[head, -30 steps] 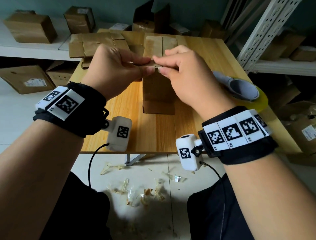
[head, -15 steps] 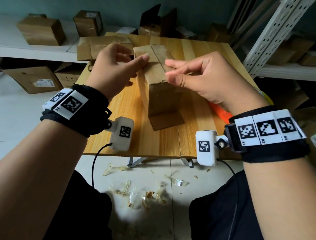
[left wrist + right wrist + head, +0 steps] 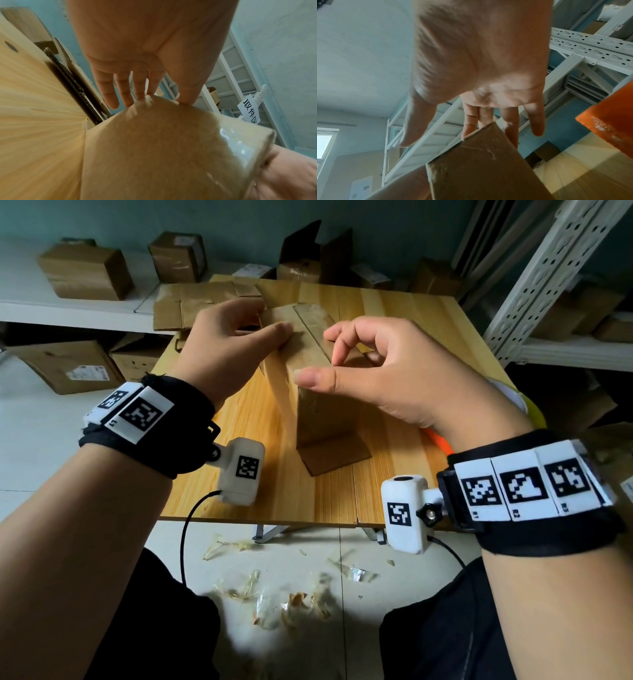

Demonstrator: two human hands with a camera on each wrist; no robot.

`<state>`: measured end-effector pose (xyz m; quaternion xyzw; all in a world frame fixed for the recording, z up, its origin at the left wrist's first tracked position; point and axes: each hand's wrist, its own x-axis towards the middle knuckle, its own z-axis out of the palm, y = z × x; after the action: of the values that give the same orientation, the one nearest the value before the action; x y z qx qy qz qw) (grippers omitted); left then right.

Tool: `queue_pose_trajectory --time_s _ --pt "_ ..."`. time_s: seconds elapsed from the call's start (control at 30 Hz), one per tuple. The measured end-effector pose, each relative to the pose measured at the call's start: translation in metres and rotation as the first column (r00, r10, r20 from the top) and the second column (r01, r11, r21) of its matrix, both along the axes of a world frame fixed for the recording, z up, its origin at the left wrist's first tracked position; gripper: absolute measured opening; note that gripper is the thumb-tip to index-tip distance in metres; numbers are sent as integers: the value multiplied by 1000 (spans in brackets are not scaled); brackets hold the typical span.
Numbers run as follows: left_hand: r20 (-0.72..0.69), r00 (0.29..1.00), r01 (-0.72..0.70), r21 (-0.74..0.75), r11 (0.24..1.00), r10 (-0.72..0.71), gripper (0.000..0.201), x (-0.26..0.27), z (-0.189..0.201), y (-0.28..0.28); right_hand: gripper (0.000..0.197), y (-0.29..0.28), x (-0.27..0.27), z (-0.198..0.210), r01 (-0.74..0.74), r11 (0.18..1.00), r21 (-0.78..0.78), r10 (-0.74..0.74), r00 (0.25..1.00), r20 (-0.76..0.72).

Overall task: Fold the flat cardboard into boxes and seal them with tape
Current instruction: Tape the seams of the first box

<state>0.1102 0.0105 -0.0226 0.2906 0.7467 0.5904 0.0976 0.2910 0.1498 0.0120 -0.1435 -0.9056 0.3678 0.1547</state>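
My left hand (image 3: 222,344) and right hand (image 3: 394,371) are pressing loosely extended fingertips onto the upright cardboard box (image 3: 318,392). Flat cardboard (image 3: 195,306) is lying at eleven o'clock on the wooden table (image 3: 394,313).

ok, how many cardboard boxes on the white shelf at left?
2: a larger box near the frame's left edge, a smaller box right of it. More may lie beyond the frame.

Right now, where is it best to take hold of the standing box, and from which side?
Probably by its two tall side walls near the top, one hand from each side: the box stands upright, its taped top is closed, and a flap sticks out at the bottom.
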Motion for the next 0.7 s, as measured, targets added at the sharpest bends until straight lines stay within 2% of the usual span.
queue_pose_trajectory --time_s 0.1,0.27,0.33,0.43,0.57,0.7 --pt "-7 1000 -22 -21 1000 22 69 -1 -1 -3 72 -7 0 4 8 999 49 -11 997 75" --pt "-3 998 -55 -57 997 55 62 1 1 -9 45 -10 -2 5 11 994 110 -20 996 83" --pt "-7 997 -83 -51 995 83 63 2 2 -13 47 -9 -2 6 -6 997 83 -2 995 98" --pt "-22 993 -118 -26 993 118 52 1 1 -19 56 -9 -3 6 -13 997 70 4 993 118" --pt "-39 985 -170 20 985 171 31 -3 -2 -25 54 -8 -7 4 -6 998 68 -2 992 126" --pt "-39 985 -167 57 984 170 31 -6 -4 -31 58 -7 -12 0 -5 997 73 -3 994 113"
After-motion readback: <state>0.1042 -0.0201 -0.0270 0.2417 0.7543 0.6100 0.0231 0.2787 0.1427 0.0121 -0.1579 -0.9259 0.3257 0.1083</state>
